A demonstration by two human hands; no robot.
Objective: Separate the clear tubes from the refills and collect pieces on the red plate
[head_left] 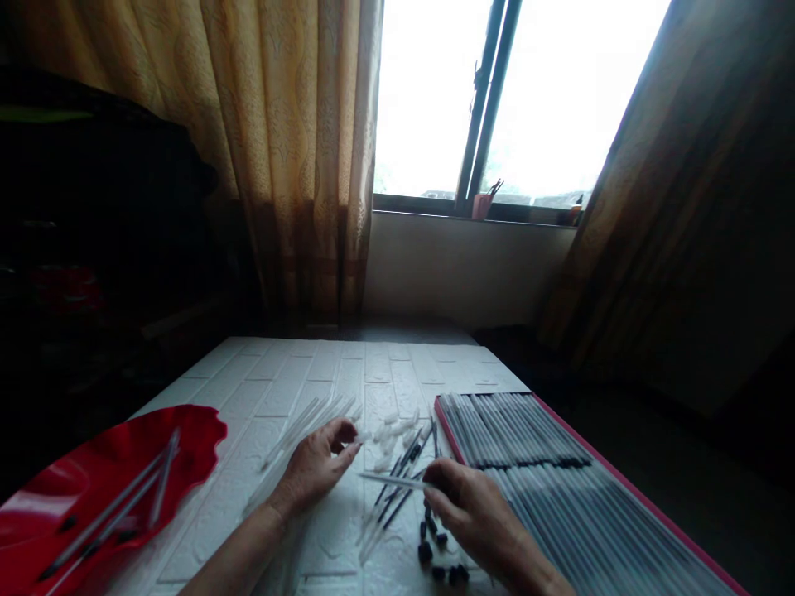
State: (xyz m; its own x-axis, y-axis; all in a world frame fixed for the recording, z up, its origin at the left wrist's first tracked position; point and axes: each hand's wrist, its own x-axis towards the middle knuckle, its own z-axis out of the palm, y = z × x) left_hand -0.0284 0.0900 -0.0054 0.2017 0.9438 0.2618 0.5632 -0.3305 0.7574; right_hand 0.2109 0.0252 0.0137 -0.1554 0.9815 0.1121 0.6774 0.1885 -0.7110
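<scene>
My right hand [469, 505] pinches a slim, pale pen barrel [391, 480] that points left across the table. My left hand [320, 463] is curled, thumb and forefinger close together; a small pale bit shows at the fingertips, too blurred to name. Beside and behind this hand lie several clear tubes [304, 426]. Small translucent pieces [391, 430] are scattered between the hands, farther back. Dark, thin pen refills [407, 455] lie loosely crossed just behind the barrel. Close to my right hand, on its left side, are several small black caps [425, 551].
On the right a red-edged box [540, 397] holds two rows of packed pens [515, 426]. A red scalloped plate [202, 426] at the left holds several pens [118, 509]. The white brick-patterned table [397, 364] ends before a curtained window [428, 99].
</scene>
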